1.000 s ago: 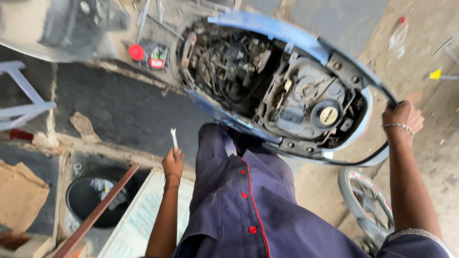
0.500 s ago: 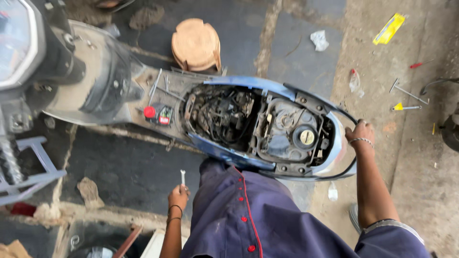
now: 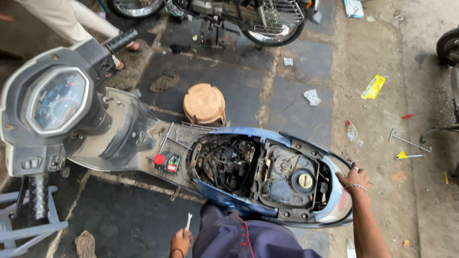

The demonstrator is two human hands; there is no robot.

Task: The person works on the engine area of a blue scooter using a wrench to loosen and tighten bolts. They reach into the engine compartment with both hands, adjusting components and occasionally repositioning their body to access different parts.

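A blue scooter (image 3: 330, 200) stands in front of me with its seat and covers off, so the engine bay (image 3: 224, 162) and the fuel tank cap (image 3: 305, 180) are exposed. My right hand (image 3: 353, 177) grips the black grab rail (image 3: 311, 145) at the scooter's rear. My left hand (image 3: 180, 240) sits low beside my dark blue trousers and holds a small silver spanner (image 3: 189, 221) upright. The handlebar and instrument cluster (image 3: 57, 100) fill the left side.
A round tan stool (image 3: 204, 103) stands beyond the scooter. Loose tools (image 3: 409, 141) and a yellow packet (image 3: 373, 87) lie on the ground at right. A motorcycle (image 3: 248, 19) is parked at the top. Another person's legs (image 3: 81, 24) are at top left. A grey stand (image 3: 24, 224) is bottom left.
The view has pulled back and shifted, so the scooter's handlebar, the stool and the parked motorcycle now show. My hands keep their holds on the spanner and the rail.
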